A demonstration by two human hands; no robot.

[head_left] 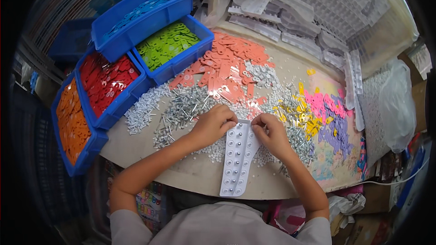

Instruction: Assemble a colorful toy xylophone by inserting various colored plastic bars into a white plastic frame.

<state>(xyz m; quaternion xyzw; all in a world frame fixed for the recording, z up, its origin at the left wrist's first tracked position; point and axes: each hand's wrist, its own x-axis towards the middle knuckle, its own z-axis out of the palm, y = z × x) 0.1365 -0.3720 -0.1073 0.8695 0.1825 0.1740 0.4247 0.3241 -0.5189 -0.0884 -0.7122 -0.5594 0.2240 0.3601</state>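
A white plastic holder (254, 144) lies lengthwise before me, its near end at the table's front edge. Round white pieces sit along both its sides, and shiny metal pin heads run down its middle. At its far left corner, my left hand (215, 123) is closed, with thumb and fingertips pinched together. My right hand (272, 135) pinches at the far right corner. Whatever lies between the fingertips of either hand is too small to make out. Beyond the hands are loose metal pins (184, 109), small white round pieces (213, 151) and flat coral plastic pieces (227, 70).
Blue bins (156, 76) at the left hold orange, red, green and blue flat pieces. Yellow (312, 124), pink (324, 103) and purple pieces (335, 131) lie to the right. White holders are stacked in a large pale crate (290, 47) at the back. A plastic bag (396, 104) hangs far right.
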